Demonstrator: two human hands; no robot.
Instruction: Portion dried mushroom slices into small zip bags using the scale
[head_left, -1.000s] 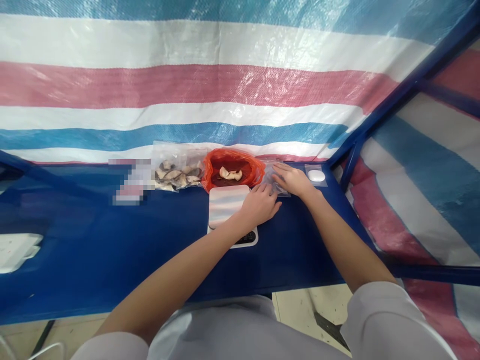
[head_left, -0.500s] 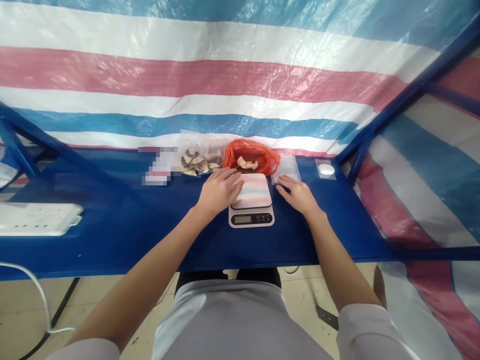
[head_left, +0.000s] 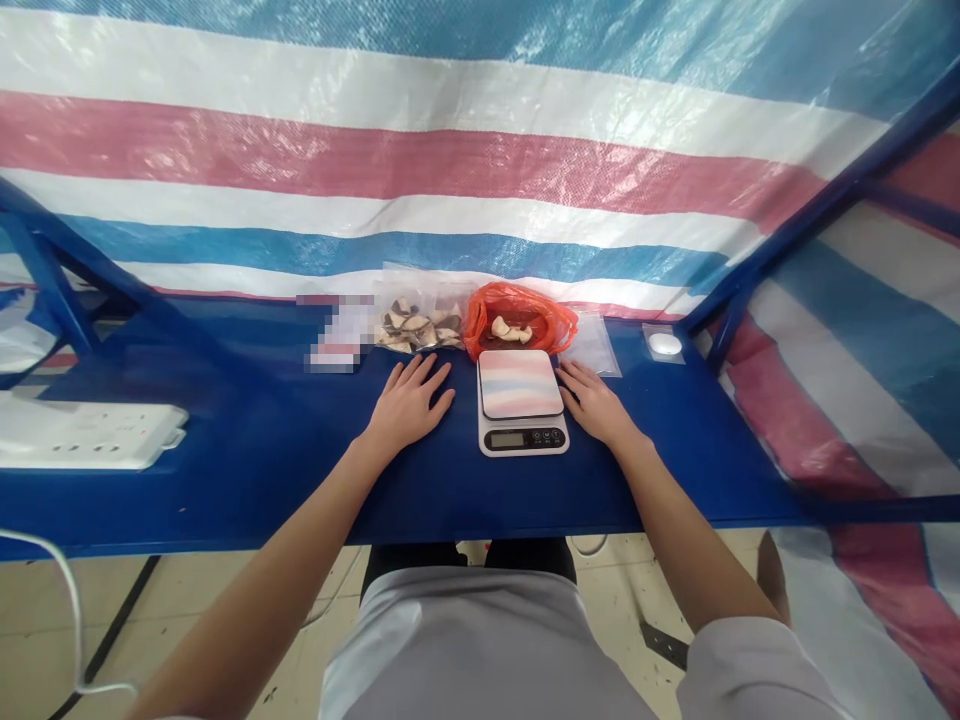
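A digital kitchen scale (head_left: pixel 520 385) with a shiny platform stands on the blue table, nothing lying on it. To its left, my left hand (head_left: pixel 409 402) rests flat on the tabletop with fingers spread, holding nothing. My right hand (head_left: pixel 595 402) lies palm down just right of the scale, its fingers apart and close to the scale's edge. Behind the scale sits an open red plastic bag (head_left: pixel 559 325) with several pale slices (head_left: pixel 511 330) inside. Beside that, a clear bag (head_left: pixel 418 325) holds several dark-edged slices. Flat clear bags (head_left: pixel 596 345) lie behind my right hand.
A white power strip (head_left: pixel 112 432) lies at the table's left. A round white object in a small clear packet (head_left: pixel 664 345) is at the right. Blue metal posts (head_left: pixel 731 300) and striped plastic sheeting (head_left: pixel 420 160) enclose the back and right side.
My left hand has moved left, off the scale's platform, and now lies on the table. My right hand has settled nearer the scale. The view has shifted slightly.
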